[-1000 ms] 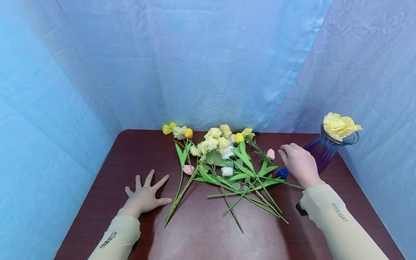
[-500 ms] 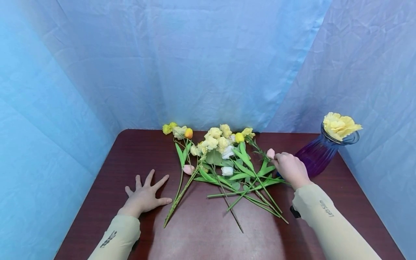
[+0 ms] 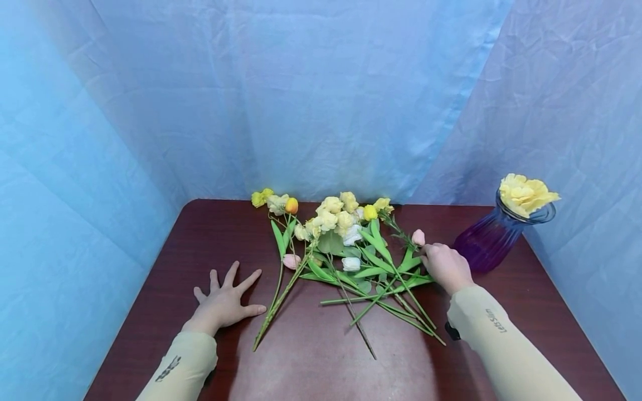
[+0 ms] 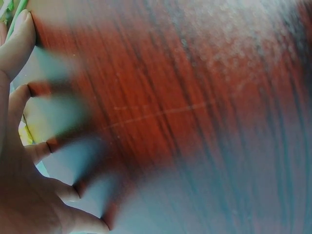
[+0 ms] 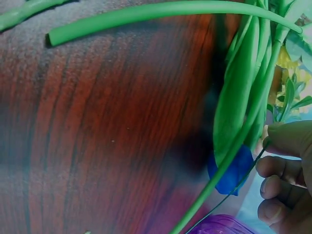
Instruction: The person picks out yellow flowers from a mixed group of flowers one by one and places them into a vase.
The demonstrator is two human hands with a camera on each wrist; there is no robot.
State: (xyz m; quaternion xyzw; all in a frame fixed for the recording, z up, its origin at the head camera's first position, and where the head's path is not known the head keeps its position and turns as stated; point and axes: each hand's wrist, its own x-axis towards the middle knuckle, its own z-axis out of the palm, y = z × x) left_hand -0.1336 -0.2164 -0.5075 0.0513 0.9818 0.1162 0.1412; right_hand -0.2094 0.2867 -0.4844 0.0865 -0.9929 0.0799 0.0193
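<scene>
My left hand (image 3: 220, 303) rests on the dark red-brown table with its fingers spread, its thumb near the green stems of the left flowers. My right hand (image 3: 446, 267) is at the right end of the flower pile, beside a pink tulip head (image 3: 418, 238). In the right wrist view, its thumb and index finger pinch a thin dark green stem (image 5: 229, 194); the leafy sprig (image 5: 288, 100) lies just past the fingertips. A blue tulip head (image 5: 231, 170) lies below the thumb there, but the hand hides it in the head view.
A blue-purple glass vase (image 3: 486, 239) stands at the right, holding a yellow flower (image 3: 524, 195). Several cream roses (image 3: 328, 214), a white tulip (image 3: 351, 264) and an orange tulip (image 3: 291, 206) lie mid-table with crossing stems. Blue cloth (image 3: 321, 100) hangs behind the table (image 3: 321, 373).
My right hand has moved left and down from beside the vase to the thin stem by the pink tulip. The left hand and the flowers have stayed in place.
</scene>
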